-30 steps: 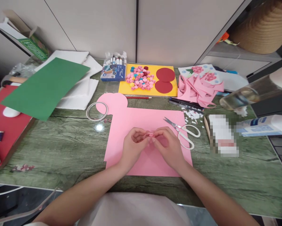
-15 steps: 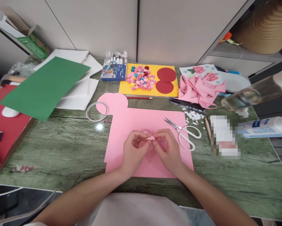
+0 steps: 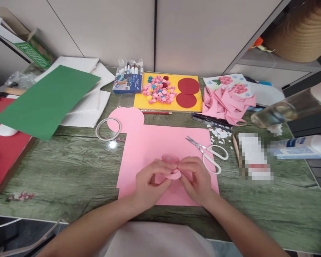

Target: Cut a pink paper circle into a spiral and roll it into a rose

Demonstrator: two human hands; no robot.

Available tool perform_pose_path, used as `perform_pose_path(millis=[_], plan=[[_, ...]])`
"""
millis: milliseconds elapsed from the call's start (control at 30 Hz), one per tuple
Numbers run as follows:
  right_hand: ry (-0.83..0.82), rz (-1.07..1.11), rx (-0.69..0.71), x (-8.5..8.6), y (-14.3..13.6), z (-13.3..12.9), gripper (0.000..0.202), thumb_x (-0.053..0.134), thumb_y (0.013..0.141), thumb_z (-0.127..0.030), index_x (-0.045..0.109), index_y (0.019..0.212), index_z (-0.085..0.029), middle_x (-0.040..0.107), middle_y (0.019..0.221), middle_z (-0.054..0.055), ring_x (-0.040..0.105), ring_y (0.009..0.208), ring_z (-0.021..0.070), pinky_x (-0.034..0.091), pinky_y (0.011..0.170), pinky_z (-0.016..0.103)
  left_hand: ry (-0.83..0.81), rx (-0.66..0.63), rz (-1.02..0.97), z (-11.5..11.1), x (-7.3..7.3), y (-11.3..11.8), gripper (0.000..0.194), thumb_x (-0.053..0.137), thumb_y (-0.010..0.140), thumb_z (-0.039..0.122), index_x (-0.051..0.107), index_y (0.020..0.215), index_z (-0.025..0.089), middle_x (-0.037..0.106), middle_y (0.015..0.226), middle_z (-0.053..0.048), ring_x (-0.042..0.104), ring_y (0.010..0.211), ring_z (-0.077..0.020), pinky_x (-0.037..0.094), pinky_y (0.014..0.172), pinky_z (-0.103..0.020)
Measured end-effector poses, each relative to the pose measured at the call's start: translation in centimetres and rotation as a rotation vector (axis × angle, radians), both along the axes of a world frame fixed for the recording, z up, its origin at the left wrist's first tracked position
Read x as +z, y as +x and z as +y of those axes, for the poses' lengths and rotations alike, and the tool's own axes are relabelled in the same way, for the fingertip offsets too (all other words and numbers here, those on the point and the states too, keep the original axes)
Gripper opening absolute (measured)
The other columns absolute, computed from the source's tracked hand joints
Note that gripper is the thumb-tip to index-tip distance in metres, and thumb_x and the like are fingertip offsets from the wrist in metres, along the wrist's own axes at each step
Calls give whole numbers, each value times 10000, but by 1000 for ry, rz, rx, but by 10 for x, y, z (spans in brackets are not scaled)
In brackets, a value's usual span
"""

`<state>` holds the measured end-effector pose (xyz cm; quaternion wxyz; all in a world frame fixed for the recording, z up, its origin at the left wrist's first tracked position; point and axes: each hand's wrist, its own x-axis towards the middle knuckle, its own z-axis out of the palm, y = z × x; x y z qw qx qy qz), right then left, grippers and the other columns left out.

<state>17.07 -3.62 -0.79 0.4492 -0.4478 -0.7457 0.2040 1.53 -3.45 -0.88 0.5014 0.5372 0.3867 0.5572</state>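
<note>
Between both hands is a curled pink paper strip [image 3: 173,175], with a rounded loop showing above the fingertips. My left hand [image 3: 151,182] pinches it from the left, thumb below and fingers above. From the right, my right hand [image 3: 196,178] pinches the same strip near its middle. The fingers partly cover it. Beneath the hands lie pink paper sheets [image 3: 155,142]. White-handled scissors [image 3: 207,151] rest on the right of these sheets, blades pointing up and left.
Pink paper circles [image 3: 132,119] and a tape roll [image 3: 108,129] lie left of the sheets. Behind are a yellow sheet [image 3: 149,106] bearing small paper rolls and red circles, a marker box [image 3: 127,82], and pink scraps [image 3: 227,103]. A green sheet [image 3: 50,100] lies left, a bottle [image 3: 281,105] right.
The hands have shifted slightly down, and the fingertips have turned the pink strip so that more of its curl shows. Both hands still pinch it.
</note>
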Motion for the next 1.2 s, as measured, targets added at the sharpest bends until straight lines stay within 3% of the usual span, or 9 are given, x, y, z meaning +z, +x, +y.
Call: perform_pose_path(millis=[167, 300, 567, 833, 1033, 1200], plan=[[-74, 5, -69, 2, -1, 3, 196, 565, 811, -148, 542, 972, -257, 599, 833, 24, 584, 804, 186, 487, 691, 343, -223, 48, -12, 8, 9, 3, 229, 693, 656, 67, 577, 796, 206, 675, 793, -13, 647, 801, -143, 495, 778, -285], [-105, 28, -107, 3, 0, 6, 144, 594, 805, -179, 556, 924, -252, 596, 802, 20, 573, 784, 187, 490, 690, 349, -522, -32, -179, 21, 10, 3, 254, 712, 669, 141, 512, 818, 187, 686, 800, -13, 648, 769, -131, 482, 744, -269], [-132, -73, -76, 1, 0, 10, 240, 614, 799, -202, 598, 1026, -278, 579, 917, 46, 583, 866, 197, 515, 750, 369, -785, -173, -404, 31, 7, -4, 301, 727, 647, 150, 526, 870, 177, 638, 712, 18, 589, 676, -94, 435, 674, -227], [-166, -165, 26, 0, 5, 10, 329, 543, 850, -206, 576, 1152, -334, 555, 1005, 56, 569, 944, 204, 530, 780, 377, -827, -296, -353, 32, 4, -10, 354, 751, 608, 170, 562, 907, 188, 613, 705, 25, 575, 664, -96, 424, 662, -224], [-221, -188, 176, 6, 9, 11, 324, 510, 874, -217, 562, 1178, -317, 539, 1057, 69, 547, 1015, 202, 519, 838, 374, -830, -438, -255, 35, 6, -14, 353, 738, 621, 189, 561, 927, 192, 632, 867, -25, 604, 801, -147, 451, 693, -257], [-234, -189, 138, 8, 8, 10, 266, 498, 876, -213, 597, 1106, -303, 552, 1040, 67, 555, 997, 210, 513, 840, 394, -785, -418, -174, 34, 8, -13, 332, 722, 647, 211, 566, 939, 193, 625, 788, -9, 591, 724, -122, 432, 651, -230]])
